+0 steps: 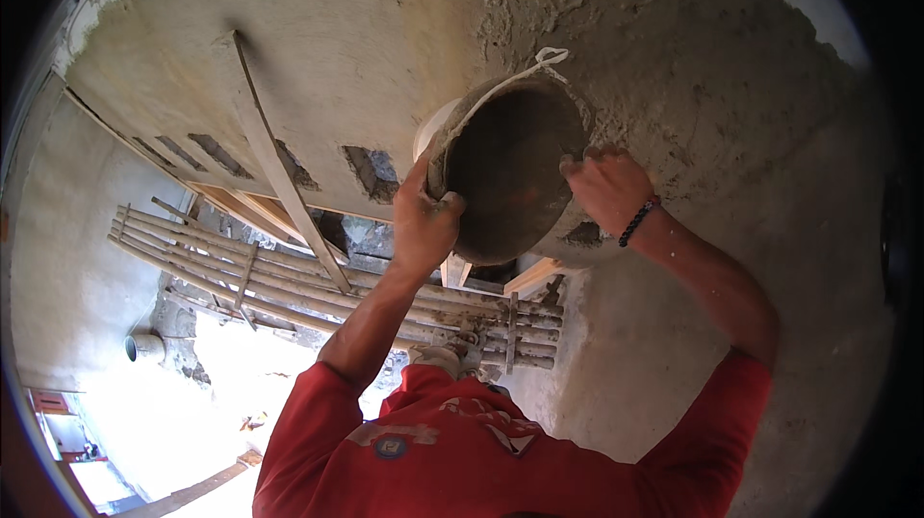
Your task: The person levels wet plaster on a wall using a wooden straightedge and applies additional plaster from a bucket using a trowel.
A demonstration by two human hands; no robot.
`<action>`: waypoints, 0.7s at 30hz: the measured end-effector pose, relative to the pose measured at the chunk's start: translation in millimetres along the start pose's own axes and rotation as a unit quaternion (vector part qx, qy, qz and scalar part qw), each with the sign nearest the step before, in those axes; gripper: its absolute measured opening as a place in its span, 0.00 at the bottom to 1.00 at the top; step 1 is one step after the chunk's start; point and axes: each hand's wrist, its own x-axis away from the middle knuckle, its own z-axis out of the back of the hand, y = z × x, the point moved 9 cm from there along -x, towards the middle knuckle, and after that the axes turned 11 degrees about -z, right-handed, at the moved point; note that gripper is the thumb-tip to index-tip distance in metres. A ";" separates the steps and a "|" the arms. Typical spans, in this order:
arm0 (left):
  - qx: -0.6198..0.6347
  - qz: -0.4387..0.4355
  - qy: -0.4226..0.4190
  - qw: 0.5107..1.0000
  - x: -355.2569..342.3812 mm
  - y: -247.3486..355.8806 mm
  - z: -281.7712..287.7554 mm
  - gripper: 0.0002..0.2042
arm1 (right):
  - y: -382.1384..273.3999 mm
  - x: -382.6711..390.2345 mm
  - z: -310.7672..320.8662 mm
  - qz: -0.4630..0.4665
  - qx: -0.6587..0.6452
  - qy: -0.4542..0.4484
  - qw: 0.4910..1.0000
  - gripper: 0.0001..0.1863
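I hold a mortar-coated bucket [510, 171] up against the plastered wall, its mouth and dark inside toward me and a pale loop [551, 56] at its upper rim. My left hand [426, 229] grips the rim on the left, thumb over the edge. My right hand [609, 186] has curled fingers on the right side of the rim. Rough wet plaster [645, 46] covers the wall behind and right of the bucket. A white rounded object [430, 123] is partly hidden behind it.
A wooden board [274, 171] leans at the left over small wall recesses. Below is a platform of lashed poles [221, 253] with timber pieces [532, 274]. A cylindrical container [144, 348] lies at lower left, beside a very bright area.
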 end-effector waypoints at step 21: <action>0.098 0.102 0.143 0.980 20.0 -17.9 73.2 0.26 | 52.5 -4.9 98.7 -0.044 -0.366 -0.072 0.927 0.19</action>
